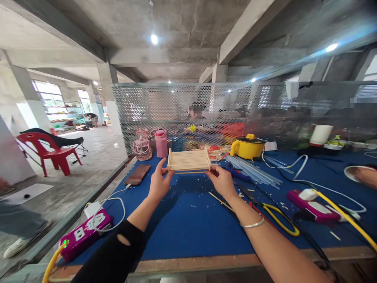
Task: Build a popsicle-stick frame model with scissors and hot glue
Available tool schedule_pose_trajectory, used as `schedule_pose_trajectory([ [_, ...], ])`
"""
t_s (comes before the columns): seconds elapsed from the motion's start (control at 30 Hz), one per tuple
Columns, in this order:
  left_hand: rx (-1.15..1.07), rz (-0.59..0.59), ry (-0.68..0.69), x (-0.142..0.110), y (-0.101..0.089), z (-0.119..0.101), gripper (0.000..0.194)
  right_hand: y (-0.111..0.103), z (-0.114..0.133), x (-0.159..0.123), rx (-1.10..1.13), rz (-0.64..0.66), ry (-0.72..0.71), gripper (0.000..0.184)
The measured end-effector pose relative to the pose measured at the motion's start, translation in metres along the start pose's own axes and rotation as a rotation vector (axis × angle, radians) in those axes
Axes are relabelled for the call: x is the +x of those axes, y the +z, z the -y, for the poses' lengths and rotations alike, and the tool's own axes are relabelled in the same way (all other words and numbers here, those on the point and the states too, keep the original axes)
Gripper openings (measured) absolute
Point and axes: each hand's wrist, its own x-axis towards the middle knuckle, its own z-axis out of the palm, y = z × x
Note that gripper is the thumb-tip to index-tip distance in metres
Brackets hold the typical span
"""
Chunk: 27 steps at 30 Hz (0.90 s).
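The stick panel [189, 160], a flat rack of pale wooden sticks laid side by side, looks largely assembled: its rows run across without an obvious gap, and a crosspiece closes each end. It is held up over the worktop [188, 224], tilted so that its broad face shows. The left hand [160, 181] pinches its near left corner between thumb and fingers; the right hand [223, 182] grips the near right corner the same way, so both are clamped on the one piece.

Whether the joints are set, or whether anything is fixed to the underside, cannot be told from here. No further part stands on the panel's upper face, so any added layer or wall would be work not yet done. Spare material is on hand: a spread of loose sticks [216, 152], some with red on them, lies behind the panel and to its right, and a pale strip [220, 201] lies on the near side of the panel, to the right. Translucent glue sticks [255, 171] are right of the panel, and yellow-handled cutters [295, 232] lie farther right and nearer the wearer. Small offcuts scattered around the panel suggest that trimming has been done.
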Motion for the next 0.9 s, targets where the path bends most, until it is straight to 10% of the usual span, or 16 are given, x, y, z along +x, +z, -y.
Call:
schedule_pose_trajectory([
  [0.9, 0.152, 0.058, -0.199, 0.013, 0.001, 0.04, 0.024, 0.01, -0.008, -0.005, -0.14, 0.303, 0.171, 0.02],
])
